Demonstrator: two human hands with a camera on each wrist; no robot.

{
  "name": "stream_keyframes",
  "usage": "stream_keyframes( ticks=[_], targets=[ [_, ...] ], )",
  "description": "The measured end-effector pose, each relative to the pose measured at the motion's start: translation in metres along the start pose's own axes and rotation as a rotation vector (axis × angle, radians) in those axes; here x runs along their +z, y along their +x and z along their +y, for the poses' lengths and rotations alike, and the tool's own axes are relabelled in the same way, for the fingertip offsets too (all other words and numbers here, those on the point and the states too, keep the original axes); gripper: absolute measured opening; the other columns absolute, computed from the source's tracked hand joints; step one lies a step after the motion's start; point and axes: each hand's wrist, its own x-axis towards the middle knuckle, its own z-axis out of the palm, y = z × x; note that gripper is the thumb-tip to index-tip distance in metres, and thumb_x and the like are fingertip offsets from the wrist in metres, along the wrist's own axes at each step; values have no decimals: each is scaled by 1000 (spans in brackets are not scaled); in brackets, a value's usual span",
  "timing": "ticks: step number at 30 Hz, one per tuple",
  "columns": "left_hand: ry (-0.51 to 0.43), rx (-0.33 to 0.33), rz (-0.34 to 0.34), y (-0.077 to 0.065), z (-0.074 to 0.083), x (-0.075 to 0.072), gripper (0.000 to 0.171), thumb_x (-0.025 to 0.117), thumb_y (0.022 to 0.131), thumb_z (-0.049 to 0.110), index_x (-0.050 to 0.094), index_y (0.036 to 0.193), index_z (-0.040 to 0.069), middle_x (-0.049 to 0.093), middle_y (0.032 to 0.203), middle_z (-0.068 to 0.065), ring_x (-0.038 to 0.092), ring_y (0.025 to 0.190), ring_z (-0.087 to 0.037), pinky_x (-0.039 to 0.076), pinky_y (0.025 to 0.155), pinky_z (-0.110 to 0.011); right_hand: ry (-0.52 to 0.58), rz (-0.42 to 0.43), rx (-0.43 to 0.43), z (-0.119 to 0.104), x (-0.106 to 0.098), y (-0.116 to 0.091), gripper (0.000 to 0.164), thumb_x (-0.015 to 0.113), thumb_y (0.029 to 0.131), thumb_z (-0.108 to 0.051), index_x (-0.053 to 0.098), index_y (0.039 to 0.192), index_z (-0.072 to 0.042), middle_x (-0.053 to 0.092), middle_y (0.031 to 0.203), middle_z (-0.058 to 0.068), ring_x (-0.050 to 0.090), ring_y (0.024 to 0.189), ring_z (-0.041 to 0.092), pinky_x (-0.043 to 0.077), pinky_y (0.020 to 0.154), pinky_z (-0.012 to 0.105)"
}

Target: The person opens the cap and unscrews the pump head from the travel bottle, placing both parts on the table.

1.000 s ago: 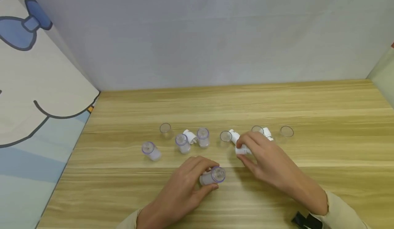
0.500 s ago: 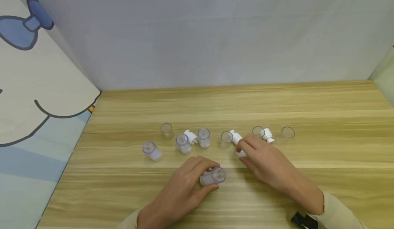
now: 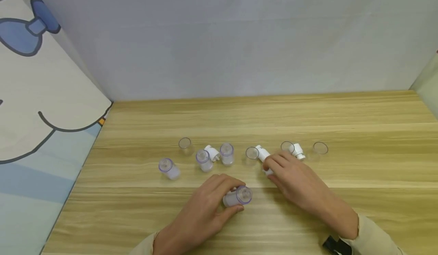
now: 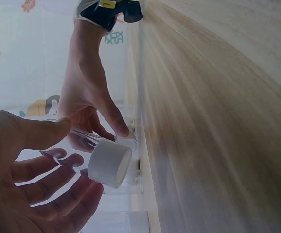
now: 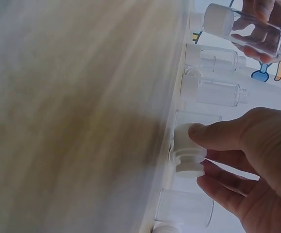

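Observation:
My left hand (image 3: 202,205) holds a clear bottle (image 3: 234,198) between thumb and fingers, low at the near middle of the table. In the left wrist view the white base (image 4: 110,163) of this bottle faces the table side, slightly tilted. My right hand (image 3: 304,182) pinches a small white pump head (image 5: 189,145) with a stepped neck. In the head view only an end of it shows past the fingers. Just beyond that hand lie a white pump head (image 3: 262,153) and a clear cap (image 3: 252,153).
Three similar clear bottles stand to the left, among them one bottle (image 3: 169,168) at the far left. Behind them lie a white pump head (image 3: 212,153) and a clear cap (image 3: 185,144). Further right are another pump head (image 3: 299,152) and a clear cap (image 3: 320,148).
My right hand has turned and lowered slightly with the pump head, so less of it shows now. My left hand and its bottle have stayed nearly still.

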Motion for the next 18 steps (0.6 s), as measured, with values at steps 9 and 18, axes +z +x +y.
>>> stream_keyframes(
  ticks=[9,18],
  targets=[
    [5,-5,-10,1,0,0,42,85,89,22,67,126,15,70,118,9,64,111,-6,56,96,-28,5,23,-8,1,1,2,27,82,83,1,64,95,-14,71,103,-3,63,100,19,59,83,36],
    [9,-7,-7,1,-1,0,42,85,88,24,67,126,15,70,119,8,64,111,-7,56,97,-28,-27,49,-36,3,2,0,18,79,85,2,72,98,-10,73,109,2,64,100,21,59,87,36]
  ],
)
